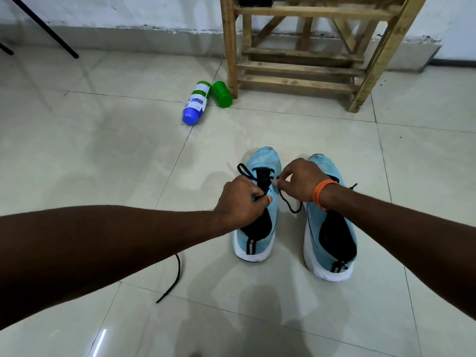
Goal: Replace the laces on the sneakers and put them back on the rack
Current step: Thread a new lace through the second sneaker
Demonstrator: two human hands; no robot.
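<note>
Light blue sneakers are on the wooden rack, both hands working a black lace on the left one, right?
No: the head view shows the light blue sneakers on the tiled floor before the wooden rack. Left hand and right hand work the black lace on the left one.

Glossy pale floor tiles (108,155); rough bare-wood rack (304,70); knit-cloth sneakers (260,202); smooth plastic bottles (195,103) at far left.

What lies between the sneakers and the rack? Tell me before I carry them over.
Nothing visible: bare tile runs from the left sneaker and right sneaker to the rack. The white bottle and green bottle lie left of its front leg, off the path. The left hand and right hand hold the lace.
</note>
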